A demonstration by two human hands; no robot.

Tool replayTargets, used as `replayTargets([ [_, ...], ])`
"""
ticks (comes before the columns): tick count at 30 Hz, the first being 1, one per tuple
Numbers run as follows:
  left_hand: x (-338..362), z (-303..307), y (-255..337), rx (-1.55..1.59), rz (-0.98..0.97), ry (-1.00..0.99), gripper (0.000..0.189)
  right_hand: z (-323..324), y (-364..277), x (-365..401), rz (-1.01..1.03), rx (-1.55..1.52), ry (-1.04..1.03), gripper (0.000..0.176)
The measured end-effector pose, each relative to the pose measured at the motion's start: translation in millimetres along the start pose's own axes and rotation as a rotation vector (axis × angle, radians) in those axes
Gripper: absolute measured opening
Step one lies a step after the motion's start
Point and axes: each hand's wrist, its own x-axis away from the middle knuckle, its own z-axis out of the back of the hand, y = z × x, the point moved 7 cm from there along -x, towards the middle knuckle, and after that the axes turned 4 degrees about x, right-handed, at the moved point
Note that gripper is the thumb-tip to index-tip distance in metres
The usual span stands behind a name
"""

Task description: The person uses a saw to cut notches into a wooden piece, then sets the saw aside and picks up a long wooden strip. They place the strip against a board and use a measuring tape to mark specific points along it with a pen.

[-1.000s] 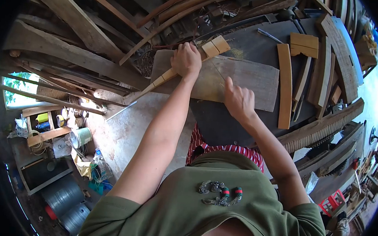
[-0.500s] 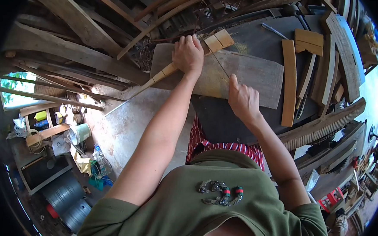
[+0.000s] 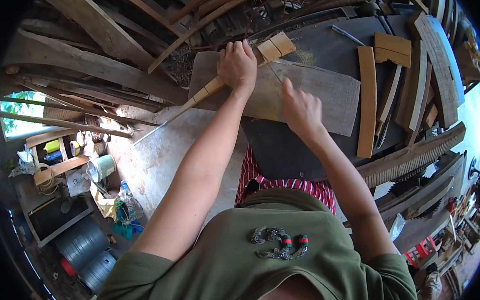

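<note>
My left hand [image 3: 238,66] is wrapped round a long, pale wooden strip [image 3: 277,46] marked with crosswise lines, and presses it on a weathered board [image 3: 328,97]. One end of the strip sticks out beyond my knuckles; the other slants down to the left past the board. My right hand [image 3: 303,110] is closed in a fist over the board, on a thin saw [image 3: 275,73] whose narrow blade reaches up-left to the strip beside my left hand. The fist hides the saw's handle. Yellowish sawdust lies on the board.
A curved wooden piece [image 3: 367,103] and a notched block [image 3: 392,50] lie on the dark bench top [image 3: 284,147]. A metal rod [image 3: 348,37] is behind them. Toothed saw blades [image 3: 432,200] are at the right. Stacked timber [image 3: 91,58] fills the left, above a bucket [image 3: 101,168].
My right hand has moved up and left along the blade's line, closer to the strip, so less blade shows. My left hand stays nearly in place on the strip.
</note>
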Motion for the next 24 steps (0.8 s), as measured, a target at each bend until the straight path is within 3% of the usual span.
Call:
replayTargets([
  [3, -2.8, -2.3, -4.5, -0.004, 0.021, -0.043, 0.033, -8.1, -9.2, -39.6, 0.009, -0.047, 0.109, 0.012],
  [7, -2.2, -1.5, -0.5, 0.005, 0.034, -0.010, 0.029, -1.3, 2.0, -1.7, 0.041, -0.018, 0.102, 0.013],
  [10, -3.5, -1.6, -1.8, 0.007, 0.045, -0.023, 0.029, -5.6, 16.6, 26.2, -0.046, 0.000, -0.087, 0.014],
  [16, -5.3, -2.8, -2.5, -0.025, 0.035, -0.031, 0.029, -21.3, -3.9, -44.8, -0.011, -0.072, 0.080, 0.021],
  [19, -1.8, -5.4, -1.0, -0.006, 0.061, -0.029, 0.028, -10.8, 7.3, -19.8, 0.031, -0.055, 0.104, 0.022],
  [21, -1.8, -3.2, -1.7, 0.011, 0.048, -0.014, 0.028, -4.4, 16.5, 19.0, -0.029, -0.028, -0.052, 0.017],
  [24, -2.8, -0.4, 0.7, -0.014, 0.030, -0.047, 0.029, -3.7, 18.8, 21.7, -0.045, 0.005, -0.056, 0.012],
])
